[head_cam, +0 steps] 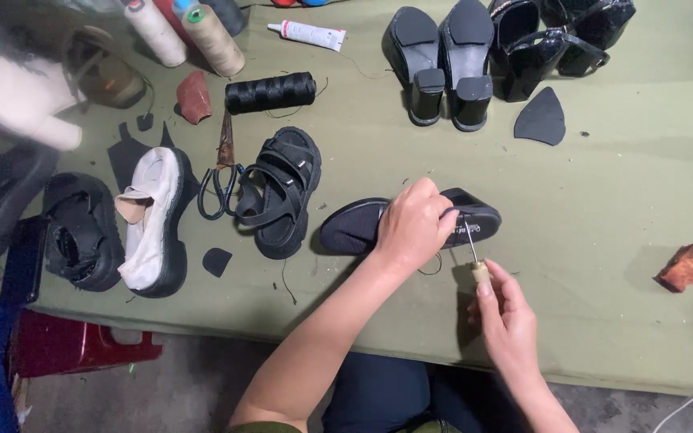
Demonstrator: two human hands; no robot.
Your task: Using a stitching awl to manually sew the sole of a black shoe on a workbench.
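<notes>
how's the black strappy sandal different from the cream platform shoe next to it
The black strappy sandal is open, with buckled straps; the cream platform shoe is closed-toed, with a single strap. The sandal is black throughout; the cream shoe sits on a black sole. Both lie untouched on the green table.

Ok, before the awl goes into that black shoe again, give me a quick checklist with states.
1. Left hand pins the black shoe to the table: ok.
2. Right hand grips the awl by its wooden handle: ok.
3. Awl tip at the shoe's edge: ok.
4. Left fingers clear of the tip: cannot tell.
5. Thread on the awl: cannot tell.
6. Scissors within reach: ok.
</notes>
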